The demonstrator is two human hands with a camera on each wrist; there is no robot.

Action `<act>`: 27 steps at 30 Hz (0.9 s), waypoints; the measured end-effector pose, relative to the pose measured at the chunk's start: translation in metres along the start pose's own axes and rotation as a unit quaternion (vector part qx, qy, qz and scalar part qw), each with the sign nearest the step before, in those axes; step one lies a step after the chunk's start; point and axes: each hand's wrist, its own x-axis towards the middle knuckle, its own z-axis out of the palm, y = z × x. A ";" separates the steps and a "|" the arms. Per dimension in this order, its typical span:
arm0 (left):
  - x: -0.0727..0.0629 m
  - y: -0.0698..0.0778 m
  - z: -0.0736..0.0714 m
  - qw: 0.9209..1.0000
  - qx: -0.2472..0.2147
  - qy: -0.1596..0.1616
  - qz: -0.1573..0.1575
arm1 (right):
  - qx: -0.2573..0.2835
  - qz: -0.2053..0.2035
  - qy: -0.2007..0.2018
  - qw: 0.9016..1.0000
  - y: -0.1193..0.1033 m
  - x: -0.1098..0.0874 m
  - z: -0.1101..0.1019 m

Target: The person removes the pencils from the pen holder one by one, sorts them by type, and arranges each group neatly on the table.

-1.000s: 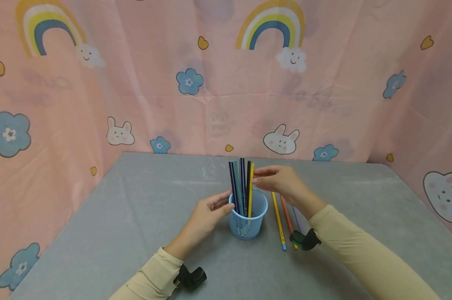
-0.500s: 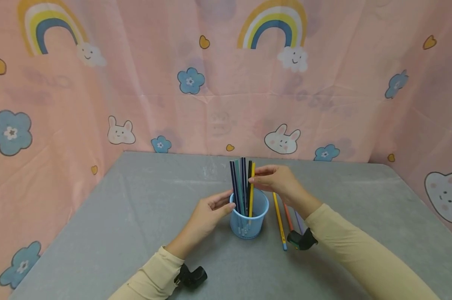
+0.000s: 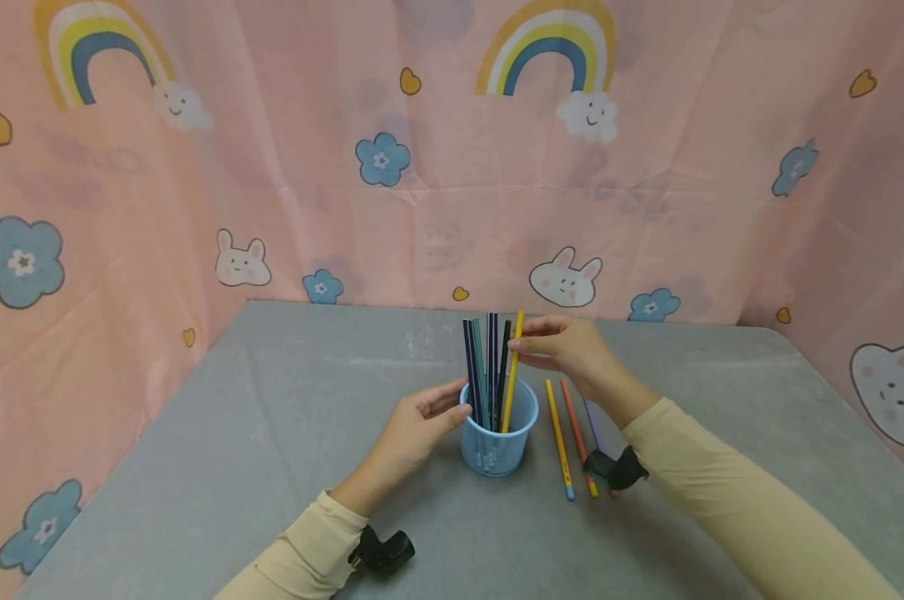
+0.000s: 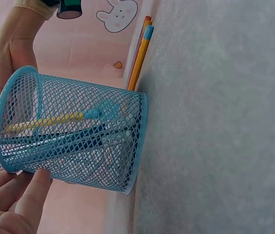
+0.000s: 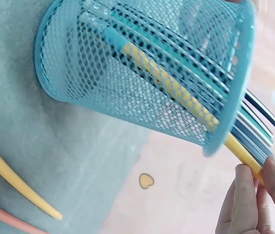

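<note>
A light blue mesh pen cup (image 3: pixel 496 457) stands upright on the grey table. My left hand (image 3: pixel 425 422) holds its left side near the rim, thumb in front and fingers behind. Several dark pencils (image 3: pixel 471 367) and a teal one lean inside the cup. Thumb and fingers of my right hand (image 3: pixel 571 350) pinch a yellow pencil (image 3: pixel 511 379) by its upper part. That pencil slants in the cup, and its blue lower end (image 5: pixel 113 36) shows through the mesh in the right wrist view, above the cup's base.
To the right of the cup lie a yellow pencil (image 3: pixel 559 437) with a blue end, an orange-red pencil (image 3: pixel 573 419) and a purple pencil (image 3: pixel 593 423), partly under the right wrist's camera (image 3: pixel 615 468). A pink printed curtain (image 3: pixel 452 208) hangs behind the table (image 3: pixel 234 467).
My right hand has raised the yellow pencil a little and tilted its top to the right, away from the dark pencils. The left hand and the cup stay in place.
</note>
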 end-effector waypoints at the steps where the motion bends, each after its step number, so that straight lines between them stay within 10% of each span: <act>1: 0.000 0.000 0.000 1.000 0.000 0.000 0.000 | 0.004 -0.005 -0.001 1.000 -0.001 -0.001 -0.002; 27: -0.001 0.001 0.000 1.000 -0.005 -0.001 0.004 | 0.044 -0.030 -0.016 0.998 -0.032 -0.014 -0.028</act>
